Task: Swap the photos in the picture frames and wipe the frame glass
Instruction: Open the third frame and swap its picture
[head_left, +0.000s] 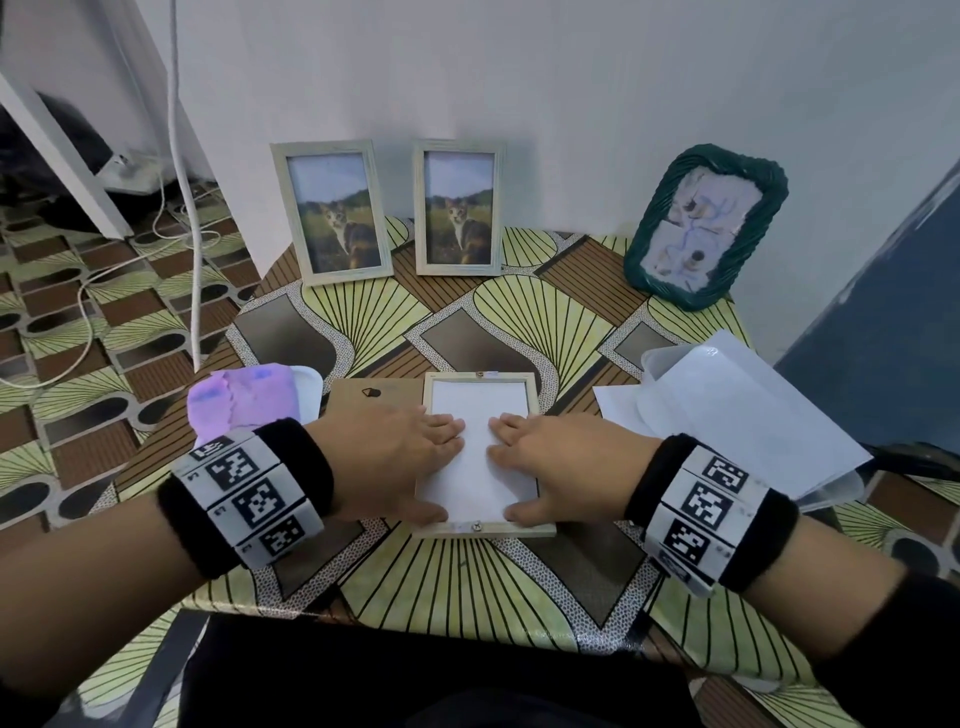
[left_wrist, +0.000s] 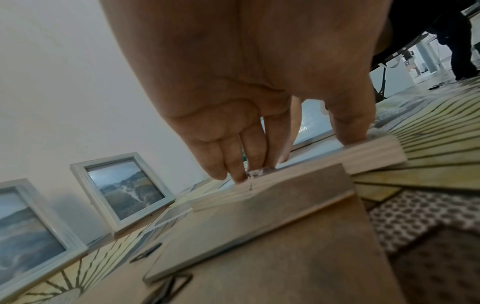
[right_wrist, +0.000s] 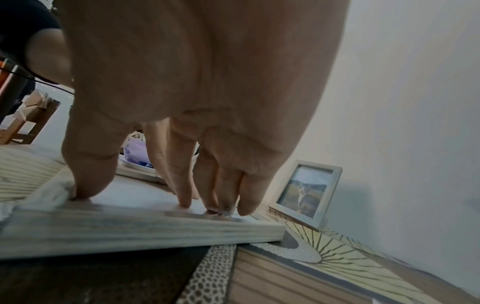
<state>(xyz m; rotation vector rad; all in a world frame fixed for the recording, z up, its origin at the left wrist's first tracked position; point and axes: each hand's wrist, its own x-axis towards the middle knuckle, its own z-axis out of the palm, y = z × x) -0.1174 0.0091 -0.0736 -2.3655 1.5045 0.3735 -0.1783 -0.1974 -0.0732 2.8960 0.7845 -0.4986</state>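
Lower centre of the head view: frame (head_left: 480, 529) face down, white photo (head_left: 480, 415) lying in its recess. Left hand (head_left: 395, 462) and right hand (head_left: 550, 467) flat, fingers straight, pressing the sheet. Press evenly, seat corners under the rim, avoid creasing; then refit backing (head_left: 374, 397).

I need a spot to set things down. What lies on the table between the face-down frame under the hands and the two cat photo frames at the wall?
Nothing: in the head view only bare patterned tablecloth separates the face-down frame from the cat frames.
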